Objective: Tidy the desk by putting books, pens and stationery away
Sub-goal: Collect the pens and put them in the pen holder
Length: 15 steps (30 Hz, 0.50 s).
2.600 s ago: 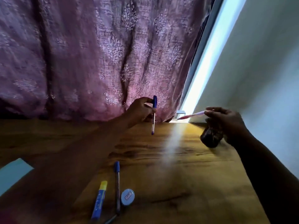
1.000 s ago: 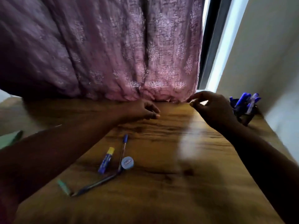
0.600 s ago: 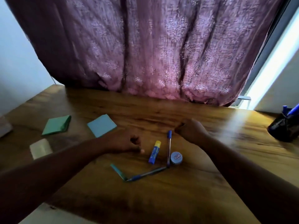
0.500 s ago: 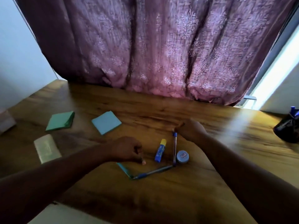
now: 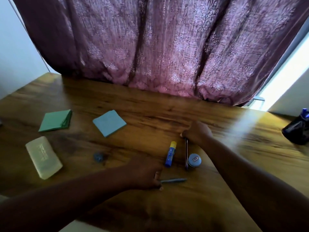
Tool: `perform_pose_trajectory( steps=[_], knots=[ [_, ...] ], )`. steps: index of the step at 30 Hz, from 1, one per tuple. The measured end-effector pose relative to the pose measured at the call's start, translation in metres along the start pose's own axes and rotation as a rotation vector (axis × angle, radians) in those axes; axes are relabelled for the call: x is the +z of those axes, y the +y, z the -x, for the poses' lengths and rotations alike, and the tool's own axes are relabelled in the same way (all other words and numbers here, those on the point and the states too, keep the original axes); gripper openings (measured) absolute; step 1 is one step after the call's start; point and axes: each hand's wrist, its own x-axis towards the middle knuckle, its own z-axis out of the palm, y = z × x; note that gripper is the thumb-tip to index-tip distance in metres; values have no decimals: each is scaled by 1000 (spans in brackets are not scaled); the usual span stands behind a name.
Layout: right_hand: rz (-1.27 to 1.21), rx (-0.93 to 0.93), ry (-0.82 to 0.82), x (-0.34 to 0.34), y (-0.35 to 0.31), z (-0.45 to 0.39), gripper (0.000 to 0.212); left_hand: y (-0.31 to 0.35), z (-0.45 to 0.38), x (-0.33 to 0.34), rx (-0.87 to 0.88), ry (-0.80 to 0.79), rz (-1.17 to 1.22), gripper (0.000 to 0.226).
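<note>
Two pens are being pinched off the desk (image 5: 217,206), upright pen (image 5: 186,154) by right hand (image 5: 197,132), lower pen (image 5: 173,180) by left hand (image 5: 144,173), with loose tip grips risking drops.

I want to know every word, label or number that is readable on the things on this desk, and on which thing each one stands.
None can be read with certainty.
Round tin: a boxed label on its lid, too blurred to read.
Pale flat case: faint lines of lettering, too blurred to read.
Glue stick: small print on the blue body, too small to read.
</note>
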Motion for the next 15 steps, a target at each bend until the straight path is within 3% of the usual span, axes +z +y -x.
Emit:
perform_pose_trajectory(
  steps=[6, 8, 11, 15],
  knots=[
    [-110, -9, -63, -6, 9, -2, 20, 5, 1, -14, 53, -83, 53, 29],
    [-322, 12, -124, -15, 14, -1, 20, 6, 5, -25, 21, -134, 117, 25],
    [-655, 105, -80, -45, 25, 3, 15, 12, 6, -53, -6, -236, 322, 13],
    [-985, 71, -32, -123, 53, 17, 11, 31, -17, -96, 81, -198, 643, 7]
  ],
)
